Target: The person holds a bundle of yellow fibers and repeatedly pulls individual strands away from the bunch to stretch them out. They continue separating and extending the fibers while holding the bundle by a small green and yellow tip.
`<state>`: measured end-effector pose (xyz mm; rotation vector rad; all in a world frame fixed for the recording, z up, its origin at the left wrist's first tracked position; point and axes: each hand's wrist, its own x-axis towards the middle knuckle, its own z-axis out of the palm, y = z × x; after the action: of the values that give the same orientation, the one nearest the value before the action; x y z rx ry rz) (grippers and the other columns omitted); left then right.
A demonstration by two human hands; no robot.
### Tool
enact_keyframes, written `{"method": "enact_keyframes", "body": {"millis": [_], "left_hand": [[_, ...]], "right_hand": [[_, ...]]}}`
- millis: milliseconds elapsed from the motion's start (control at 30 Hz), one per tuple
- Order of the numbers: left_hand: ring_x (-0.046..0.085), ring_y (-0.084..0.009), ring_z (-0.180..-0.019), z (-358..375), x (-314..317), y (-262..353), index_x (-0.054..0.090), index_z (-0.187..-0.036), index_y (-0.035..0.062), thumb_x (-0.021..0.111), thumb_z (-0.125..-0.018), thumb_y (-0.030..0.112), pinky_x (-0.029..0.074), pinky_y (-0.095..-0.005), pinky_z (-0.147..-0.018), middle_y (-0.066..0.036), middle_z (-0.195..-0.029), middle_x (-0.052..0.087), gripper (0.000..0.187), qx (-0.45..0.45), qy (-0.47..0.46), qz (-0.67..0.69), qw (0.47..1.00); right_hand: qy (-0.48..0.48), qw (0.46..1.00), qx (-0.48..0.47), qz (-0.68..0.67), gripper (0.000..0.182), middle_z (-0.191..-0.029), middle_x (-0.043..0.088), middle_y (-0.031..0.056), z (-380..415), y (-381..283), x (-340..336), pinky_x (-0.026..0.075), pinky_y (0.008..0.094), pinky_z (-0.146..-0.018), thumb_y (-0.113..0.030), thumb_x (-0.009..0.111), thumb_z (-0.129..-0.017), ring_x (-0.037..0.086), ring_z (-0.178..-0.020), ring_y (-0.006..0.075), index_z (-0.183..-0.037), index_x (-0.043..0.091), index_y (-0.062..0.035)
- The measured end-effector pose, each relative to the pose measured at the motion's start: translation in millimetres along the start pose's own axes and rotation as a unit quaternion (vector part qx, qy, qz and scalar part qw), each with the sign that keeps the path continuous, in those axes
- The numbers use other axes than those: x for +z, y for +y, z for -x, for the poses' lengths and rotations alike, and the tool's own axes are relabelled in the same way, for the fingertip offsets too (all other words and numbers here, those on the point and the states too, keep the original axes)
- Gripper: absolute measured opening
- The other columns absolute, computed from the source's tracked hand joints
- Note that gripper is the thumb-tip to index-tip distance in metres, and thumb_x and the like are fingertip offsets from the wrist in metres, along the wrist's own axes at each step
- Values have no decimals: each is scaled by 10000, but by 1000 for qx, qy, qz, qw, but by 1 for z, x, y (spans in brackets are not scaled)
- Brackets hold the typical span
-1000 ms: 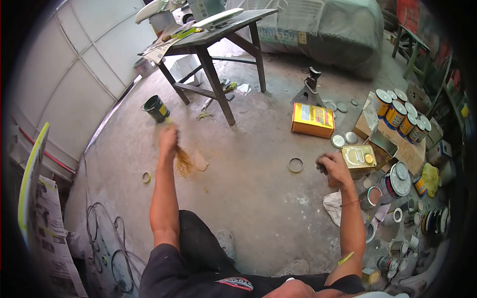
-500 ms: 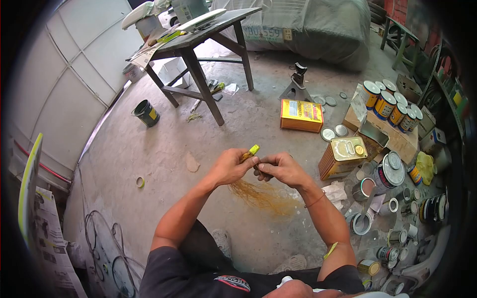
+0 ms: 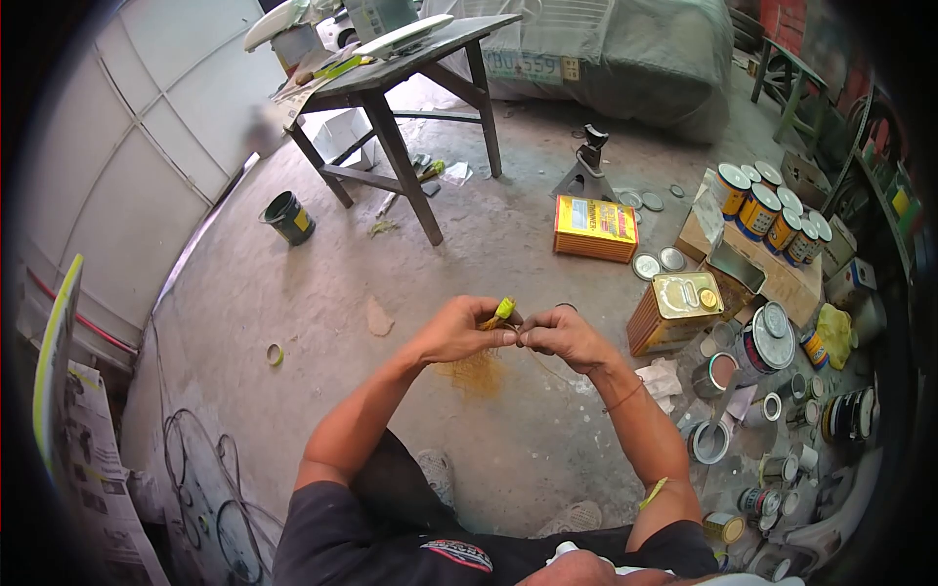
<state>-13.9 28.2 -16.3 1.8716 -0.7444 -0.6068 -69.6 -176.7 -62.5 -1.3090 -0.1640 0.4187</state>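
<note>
My left hand (image 3: 461,330) is closed around a bundle of yellow-brown strands (image 3: 471,375). Yellow-green tape (image 3: 504,309) wraps the bundle's upper end, which sticks up above the fingers. Below the palm the loose strands hang down, blurred. My right hand (image 3: 565,337) meets the left, thumb against fingers in a pinch at the left thumb tip. A thin strand (image 3: 547,367) trails down to the right beneath the pinch, seemingly held there. The exact grip between the fingertips is too small to make out.
Paint cans (image 3: 772,337), a thinner tin (image 3: 674,311) and a yellow tin (image 3: 596,227) stand on the right. A dark bucket (image 3: 289,219) and a wooden table (image 3: 391,90) are ahead. A tape roll (image 3: 276,355) and a cable (image 3: 227,488) lie left. A covered car (image 3: 606,78) is behind.
The loose strands, spread out toward the right before, now hang bunched under my left hand. A single thin strand shows below my right hand. The taped end tilts slightly more upright.
</note>
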Motion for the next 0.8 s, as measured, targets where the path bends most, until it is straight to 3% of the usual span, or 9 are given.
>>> {"method": "enact_keyframes", "body": {"millis": [67,133,367,567,633,767,800], "left_hand": [[546,-63,-795,1,-2,-1,661,-1015,-3,684,-880,166,466,-255,-744,-2,-861,666,218,3,-43,57,997],[523,-59,-779,3,-3,2,656,-983,11,668,-900,213,437,-244,-706,33,-824,619,219,-12,-40,-1,999],[498,-54,-760,4,-5,1,653,-953,12,669,-900,223,422,-244,-683,51,-797,591,218,-11,-50,45,998],[522,-69,-746,0,-7,-11,622,-930,-14,616,-923,180,441,-256,-673,3,-790,611,195,11,49,41,998],[527,-65,-738,-3,-23,-13,618,-937,21,612,-939,236,439,-244,-688,25,-782,590,215,-5,148,45,988],[537,-77,-720,2,-29,-4,609,-908,42,619,-935,260,439,-246,-675,20,-770,582,220,21,149,120,981],[539,-79,-714,0,-34,-8,607,-909,52,616,-938,262,435,-242,-662,18,-765,581,213,44,220,146,964]], "right_hand": [[29,999,-6,30,182,-682,564,-26,1,-2,1,330,213,-516,-147,681,-809,447,-592,48,-892,691,15],[40,998,-2,49,234,-786,634,22,1,0,-1,419,243,-658,-172,721,-782,543,-725,91,-901,701,28],[41,997,-29,52,258,-785,647,20,2,3,-1,445,231,-685,-159,775,-752,570,-744,87,-922,703,23],[43,994,-54,82,274,-829,656,21,1,-2,4,460,248,-710,-202,746,-814,578,-765,94,-937,687,35],[65,989,-85,104,296,-828,652,15,1,-1,5,463,260,-732,-225,722,-843,575,-791,97,-953,675,46],[37,989,-124,66,293,-865,661,20,0,-2,9,459,260,-753,-218,685,-869,573,-821,97,-998,670,44],[53,987,-108,109,273,-844,665,19,0,-3,8,461,259,-743,-205,670,-863,576,-803,97,-977,676,42]]}}
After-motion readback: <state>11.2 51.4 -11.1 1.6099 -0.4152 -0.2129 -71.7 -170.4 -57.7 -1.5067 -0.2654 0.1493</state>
